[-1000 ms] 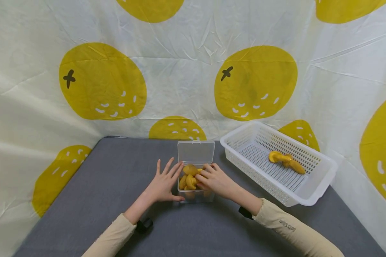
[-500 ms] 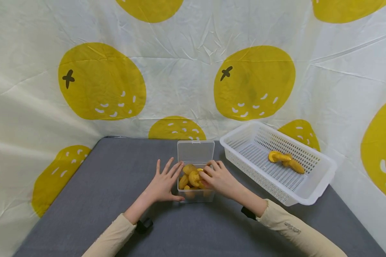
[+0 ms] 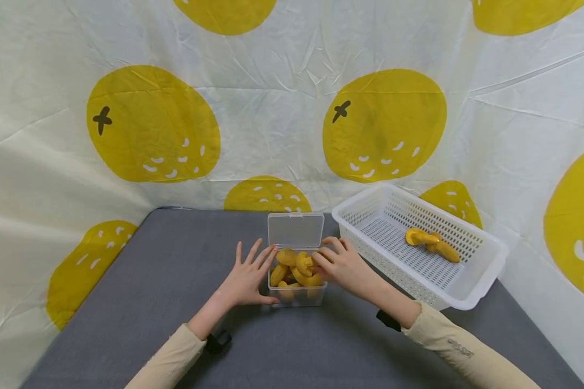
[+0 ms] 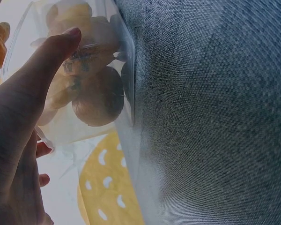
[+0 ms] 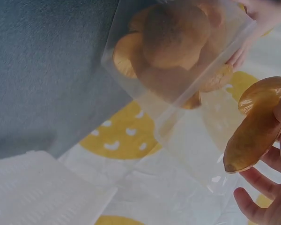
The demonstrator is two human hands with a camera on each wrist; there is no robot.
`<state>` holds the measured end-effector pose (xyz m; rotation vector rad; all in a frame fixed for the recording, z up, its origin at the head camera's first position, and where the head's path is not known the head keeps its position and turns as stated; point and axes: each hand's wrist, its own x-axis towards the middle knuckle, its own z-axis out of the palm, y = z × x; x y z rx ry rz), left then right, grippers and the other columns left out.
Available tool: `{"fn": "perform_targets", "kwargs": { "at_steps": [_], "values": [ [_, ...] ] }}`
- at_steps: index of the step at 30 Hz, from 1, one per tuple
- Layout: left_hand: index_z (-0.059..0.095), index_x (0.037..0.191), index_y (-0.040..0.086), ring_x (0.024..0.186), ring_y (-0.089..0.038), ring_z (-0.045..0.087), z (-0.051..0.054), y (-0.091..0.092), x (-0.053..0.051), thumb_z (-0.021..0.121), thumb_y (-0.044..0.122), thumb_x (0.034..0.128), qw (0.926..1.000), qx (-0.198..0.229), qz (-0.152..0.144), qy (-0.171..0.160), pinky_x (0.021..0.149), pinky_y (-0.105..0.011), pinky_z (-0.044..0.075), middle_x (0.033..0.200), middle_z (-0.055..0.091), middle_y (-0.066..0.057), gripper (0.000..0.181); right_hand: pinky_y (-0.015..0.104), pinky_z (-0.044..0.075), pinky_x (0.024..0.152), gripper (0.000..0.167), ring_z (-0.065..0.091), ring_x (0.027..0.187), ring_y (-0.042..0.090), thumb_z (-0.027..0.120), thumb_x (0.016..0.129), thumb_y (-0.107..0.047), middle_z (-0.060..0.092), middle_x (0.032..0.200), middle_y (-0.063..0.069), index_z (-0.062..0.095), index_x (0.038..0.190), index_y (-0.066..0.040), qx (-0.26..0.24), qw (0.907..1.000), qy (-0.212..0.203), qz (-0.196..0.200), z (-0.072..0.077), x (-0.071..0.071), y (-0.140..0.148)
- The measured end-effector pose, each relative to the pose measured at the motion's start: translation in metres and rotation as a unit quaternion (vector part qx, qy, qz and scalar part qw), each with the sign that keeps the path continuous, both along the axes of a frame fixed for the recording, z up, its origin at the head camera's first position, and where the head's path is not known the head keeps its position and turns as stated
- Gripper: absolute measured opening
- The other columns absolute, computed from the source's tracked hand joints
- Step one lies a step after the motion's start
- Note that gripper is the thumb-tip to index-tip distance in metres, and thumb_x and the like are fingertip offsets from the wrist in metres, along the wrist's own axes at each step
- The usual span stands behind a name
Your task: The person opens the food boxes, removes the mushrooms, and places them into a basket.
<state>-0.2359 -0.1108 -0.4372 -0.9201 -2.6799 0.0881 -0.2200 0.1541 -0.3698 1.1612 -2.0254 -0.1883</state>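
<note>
A clear plastic box (image 3: pixel 297 299) holds several yellow-brown mushrooms (image 3: pixel 279 275), its hinged lid (image 3: pixel 296 230) raised at the back. Against the box's left side rests the left hand (image 3: pixel 245 281), fingers spread and straight; in the left wrist view, its thumb (image 4: pixel 61 47) lies along the box wall (image 4: pixel 75 132). The right hand (image 3: pixel 347 268) pinches one mushroom (image 3: pixel 304 263) at the box's right rim. In the right wrist view, this mushroom (image 5: pixel 253 136) is between thumb and fingers, apart from the box. Part of the box's right side is hidden behind the hand.
A white perforated basket (image 3: pixel 384 259) stands to the right, angled, with mushrooms (image 3: pixel 443 251) inside. The grey table (image 3: pixel 194 237) extends around the box. Behind it hangs a white cloth (image 3: pixel 272 129) with yellow fruit prints.
The right hand has moved right and slightly up, from among the mushrooms to the right rim, with one mushroom pinched. The mushrooms in the box have shifted a little. The left hand stays put.
</note>
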Motion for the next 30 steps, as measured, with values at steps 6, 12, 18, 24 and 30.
{"fn": "perform_targets", "kwargs": {
  "at_steps": [6,12,18,24,30],
  "values": [
    [0.014,0.145,0.013,0.139,-0.033,0.006,-0.002,0.000,0.000,0.054,0.079,0.0582,1.0000,0.008,-0.002,0.000,0.101,-0.067,0.002,0.150,0.018,-0.005,0.116,0.038,0.042,0.071,0.017,0.052,0.092,0.025,0.049,0.090,-0.028,0.058,0.088,-0.001,0.057,0.094,-0.014,-0.018,0.9998,0.005,0.011,0.004,0.001,0.010],
    [0.012,0.145,0.013,0.139,-0.033,0.005,-0.002,0.000,0.000,0.054,0.079,0.0587,1.0000,0.009,-0.001,-0.002,0.101,-0.067,0.002,0.150,0.019,-0.005,0.116,0.037,0.040,0.069,0.033,0.052,0.090,0.026,0.030,0.096,-0.029,0.057,0.088,0.000,0.058,0.096,-0.012,-0.038,0.9991,0.019,0.004,0.013,0.001,0.022],
    [0.011,0.145,0.013,0.139,-0.033,0.004,-0.001,0.000,0.000,0.052,0.079,0.0598,0.9999,0.006,-0.001,-0.009,0.101,-0.067,0.002,0.150,0.018,-0.004,0.116,0.038,0.039,0.066,0.035,0.052,0.088,0.029,0.032,0.097,-0.029,0.057,0.088,0.001,0.062,0.099,-0.011,-0.054,0.9981,0.028,0.001,0.027,-0.001,0.039],
    [0.014,0.145,0.012,0.138,-0.034,0.006,-0.002,0.000,0.000,0.056,0.077,0.0585,0.9998,0.019,-0.008,-0.004,0.100,-0.067,0.002,0.149,0.020,-0.005,0.116,0.043,0.040,0.062,0.040,0.051,0.087,0.032,0.028,0.097,-0.030,0.057,0.085,0.004,0.062,0.098,-0.009,-0.070,0.9969,0.032,-0.016,0.039,-0.004,0.061],
    [0.015,0.145,0.012,0.138,-0.034,0.007,-0.003,-0.001,-0.001,0.056,0.078,0.0581,0.9998,0.018,-0.009,-0.002,0.100,-0.067,0.002,0.150,0.019,-0.005,0.116,0.047,0.043,0.063,0.039,0.051,0.088,0.035,0.028,0.095,-0.030,0.056,0.087,0.006,0.060,0.101,-0.009,-0.054,0.9963,0.032,-0.059,0.054,-0.008,0.086]
  ]
}}
